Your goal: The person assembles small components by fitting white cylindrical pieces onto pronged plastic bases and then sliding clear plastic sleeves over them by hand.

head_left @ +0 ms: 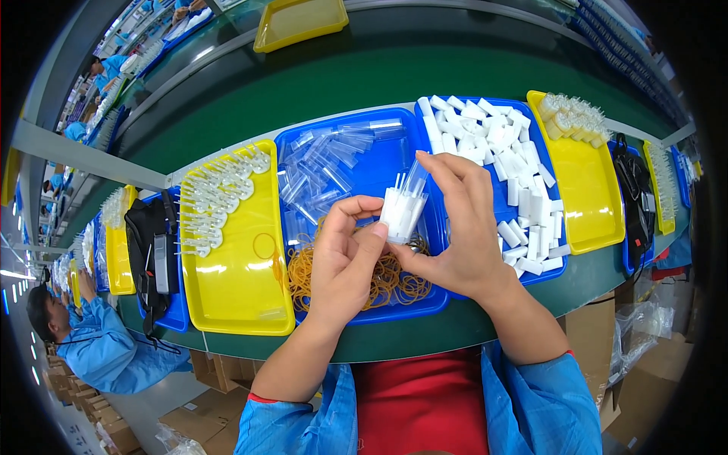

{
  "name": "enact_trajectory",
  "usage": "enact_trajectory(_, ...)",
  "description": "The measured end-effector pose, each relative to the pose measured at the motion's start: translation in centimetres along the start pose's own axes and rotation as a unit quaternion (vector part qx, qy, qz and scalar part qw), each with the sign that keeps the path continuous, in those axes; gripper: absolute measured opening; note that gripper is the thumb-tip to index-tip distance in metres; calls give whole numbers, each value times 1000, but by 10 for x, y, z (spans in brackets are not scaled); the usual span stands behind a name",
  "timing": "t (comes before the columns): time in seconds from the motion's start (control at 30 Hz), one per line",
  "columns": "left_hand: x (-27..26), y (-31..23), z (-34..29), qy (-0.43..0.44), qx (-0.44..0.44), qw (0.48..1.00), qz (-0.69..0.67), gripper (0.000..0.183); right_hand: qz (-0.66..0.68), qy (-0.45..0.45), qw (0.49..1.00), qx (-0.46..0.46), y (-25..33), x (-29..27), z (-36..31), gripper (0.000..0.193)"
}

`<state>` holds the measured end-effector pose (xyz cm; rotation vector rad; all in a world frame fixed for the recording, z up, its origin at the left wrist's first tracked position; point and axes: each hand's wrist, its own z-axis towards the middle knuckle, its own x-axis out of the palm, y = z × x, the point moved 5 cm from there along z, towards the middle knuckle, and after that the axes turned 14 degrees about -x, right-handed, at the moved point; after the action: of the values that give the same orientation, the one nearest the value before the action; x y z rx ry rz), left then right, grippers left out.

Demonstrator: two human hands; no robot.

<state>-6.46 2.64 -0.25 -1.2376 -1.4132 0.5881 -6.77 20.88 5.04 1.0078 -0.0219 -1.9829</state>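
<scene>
In front of me, between both hands, is a small bundle of white pieces (400,216) with thin prongs sticking up. My left hand (343,262) closes around its left side, thumb across the front. A clear plastic tube (416,176) stands at the bundle's right, tilted; the index finger of my right hand (469,231) is at its top and the thumb near the bundle's base. Beneath my hands lies a blue tray (412,307) with rubber bands (305,277) at the front and loose clear tubes (322,163) behind. White foam-like pieces (523,182) fill the blue tray to the right.
On the left, a yellow tray (235,299) holds clear pronged pieces (220,193). Another yellow tray (588,205) with similar pieces stands far right. Dark pouches (148,239) flank the trays. Behind runs a green belt (227,102) carrying a yellow tray (299,23). A co-worker (106,345) sits left.
</scene>
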Motion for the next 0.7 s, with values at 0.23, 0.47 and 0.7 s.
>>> enact_trajectory(0.23,2,-1,-1,12,0,1000,21,35,8,5,1000,-16,-2,-2,1,98)
enact_trajectory(0.47,4,0,1,-2,2,1000,12,38,22,-14,1000,-15,-3,-1,-2,93)
enact_trajectory(0.7,5,-1,-1,10,-16,1000,-7,40,-6,4,1000,-22,1,-3,2,88)
